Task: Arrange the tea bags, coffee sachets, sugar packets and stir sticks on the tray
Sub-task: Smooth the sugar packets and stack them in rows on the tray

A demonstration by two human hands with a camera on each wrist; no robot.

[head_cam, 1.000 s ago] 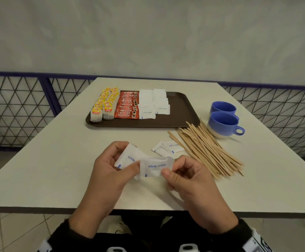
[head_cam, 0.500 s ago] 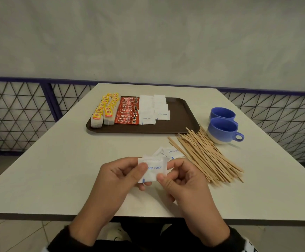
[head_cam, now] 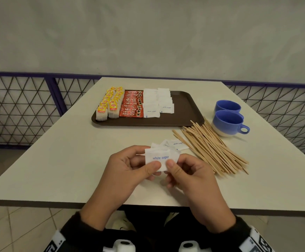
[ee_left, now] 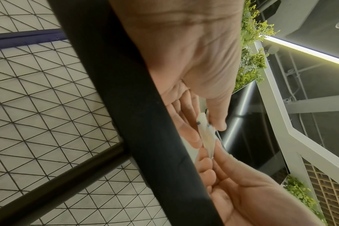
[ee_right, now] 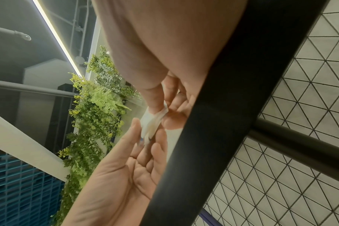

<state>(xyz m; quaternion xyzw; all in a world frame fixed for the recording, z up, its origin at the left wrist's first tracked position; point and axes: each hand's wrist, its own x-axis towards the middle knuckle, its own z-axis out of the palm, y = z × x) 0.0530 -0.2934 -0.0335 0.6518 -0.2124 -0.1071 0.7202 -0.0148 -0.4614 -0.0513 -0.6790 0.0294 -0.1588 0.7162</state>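
Observation:
Both hands hold a small stack of white sugar packets (head_cam: pixel 159 158) just above the table's near edge. My left hand (head_cam: pixel 129 168) pinches the stack's left side, thumb on top. My right hand (head_cam: pixel 186 171) pinches its right side. The wrist views show the packets (ee_left: pixel 206 134) (ee_right: pixel 152 122) edge-on between thumbs and fingers. More loose sugar packets (head_cam: pixel 177 144) lie just beyond. A pile of wooden stir sticks (head_cam: pixel 213 148) lies to the right. The brown tray (head_cam: pixel 186 110) holds rows of tea bags (head_cam: pixel 109 106), red coffee sachets (head_cam: pixel 132 104) and sugar packets (head_cam: pixel 157 104).
Two blue cups (head_cam: pixel 228 122) stand right of the tray, close to the stir sticks. The tray's right part is bare. A blue mesh railing (head_cam: pixel 20 106) runs behind and beside the table (head_cam: pixel 57 160).
The two separate packets held a second ago have been brought together into one stack between both hands. The hands have moved closer to each other.

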